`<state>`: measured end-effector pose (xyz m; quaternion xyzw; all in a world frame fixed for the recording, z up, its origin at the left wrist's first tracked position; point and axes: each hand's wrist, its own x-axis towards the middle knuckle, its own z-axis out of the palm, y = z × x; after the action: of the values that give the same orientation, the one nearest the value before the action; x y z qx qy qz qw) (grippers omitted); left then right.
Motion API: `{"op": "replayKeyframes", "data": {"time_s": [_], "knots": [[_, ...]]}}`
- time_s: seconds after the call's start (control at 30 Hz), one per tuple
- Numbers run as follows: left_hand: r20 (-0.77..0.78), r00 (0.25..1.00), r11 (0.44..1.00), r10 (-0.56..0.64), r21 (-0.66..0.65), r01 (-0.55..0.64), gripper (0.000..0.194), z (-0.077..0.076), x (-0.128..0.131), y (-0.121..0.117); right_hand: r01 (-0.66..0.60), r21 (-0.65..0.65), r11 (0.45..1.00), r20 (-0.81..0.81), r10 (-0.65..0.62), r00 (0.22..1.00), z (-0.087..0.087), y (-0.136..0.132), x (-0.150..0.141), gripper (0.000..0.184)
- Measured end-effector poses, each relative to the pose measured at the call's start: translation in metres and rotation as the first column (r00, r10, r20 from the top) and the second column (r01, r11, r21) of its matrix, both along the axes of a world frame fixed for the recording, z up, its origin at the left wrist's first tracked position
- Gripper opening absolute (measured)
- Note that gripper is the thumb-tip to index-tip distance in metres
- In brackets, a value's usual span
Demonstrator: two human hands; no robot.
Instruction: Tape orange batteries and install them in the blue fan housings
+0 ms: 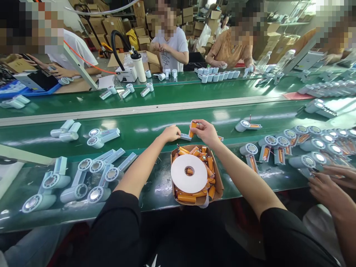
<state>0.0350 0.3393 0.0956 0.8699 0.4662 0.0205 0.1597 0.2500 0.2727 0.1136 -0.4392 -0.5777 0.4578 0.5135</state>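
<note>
Pinching 1 orange battery (192, 129) at its left, the right hand (206, 132) faces the left hand (172, 133), which grips a housing (185, 137).

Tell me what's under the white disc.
Orange cylinders in a cardboard box show around the white disc and through its hole; the rest beneath is covered.

Short black sleeves (119, 214), bare forearms (148, 160) and hands (205, 133)

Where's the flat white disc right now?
In the head view, the white disc lies below centre, on orange cylinders in the brown cardboard box, on the near side of the right hand.
</note>
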Motion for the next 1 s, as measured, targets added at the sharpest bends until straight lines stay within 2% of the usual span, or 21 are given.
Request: {"op": "replayKeyframes", "data": {"time_s": [0.07,0.1,0.17,0.23,0.37,0.53,0.63,0.73,0.83,0.93,1.0], "knots": [[0.041,0.999,1.000,0.028,-0.015,-0.027,0.018,0.003,0.000,0.002,0.022,0.025,0.999,0.187,-0.026,0.982,-0.005,0.014,0.001,0.045],[0.059,0.997,0.999,0.050,-0.019,-0.049,0.020,0.003,0.000,0.003,0.018,0.049,0.999,0.323,-0.033,0.946,-0.007,0.019,0.000,0.044],[0.085,0.991,0.995,0.102,-0.024,-0.101,0.023,0.004,0.001,0.001,-0.026,0.087,0.996,0.596,-0.031,0.802,-0.009,0.026,-0.002,0.046],[0.102,0.983,0.988,0.153,-0.031,-0.150,0.025,0.003,0.004,0.000,-0.082,0.089,0.993,0.768,-0.016,0.640,-0.011,0.028,-0.004,0.042],[0.122,0.971,0.979,0.204,-0.049,-0.199,0.022,0.001,0.014,-0.002,-0.153,0.039,0.987,0.890,0.035,0.454,-0.011,0.029,-0.005,0.029],[0.147,0.962,0.973,0.229,-0.057,-0.223,0.022,-0.002,0.025,-0.004,-0.229,-0.065,0.971,0.970,0.116,0.213,-0.005,0.029,-0.001,0.031],[0.156,0.957,0.969,0.245,-0.061,-0.238,0.027,-0.003,0.029,-0.006,-0.258,-0.123,0.958,0.980,0.158,0.118,-0.003,0.027,-0.005,0.036],[0.160,0.952,0.965,0.261,-0.057,-0.255,0.034,-0.001,0.034,-0.008,-0.272,-0.149,0.951,0.981,0.176,0.078,0.002,0.029,-0.017,0.035],[0.159,0.947,0.961,0.278,-0.037,-0.275,0.027,0.011,0.042,-0.009,-0.265,-0.157,0.951,0.978,0.187,0.092,0.017,0.033,-0.025,0.029],[0.188,0.939,0.954,0.288,0.036,-0.299,0.022,0.032,0.043,-0.022,-0.259,-0.116,0.959,0.974,0.161,0.160,0.041,0.021,-0.012,0.030],[0.231,0.938,0.954,0.257,0.092,-0.284,0.028,0.044,0.033,-0.047,-0.232,-0.022,0.972,0.956,0.089,0.280,0.052,-0.008,0.009,0.033]]}}
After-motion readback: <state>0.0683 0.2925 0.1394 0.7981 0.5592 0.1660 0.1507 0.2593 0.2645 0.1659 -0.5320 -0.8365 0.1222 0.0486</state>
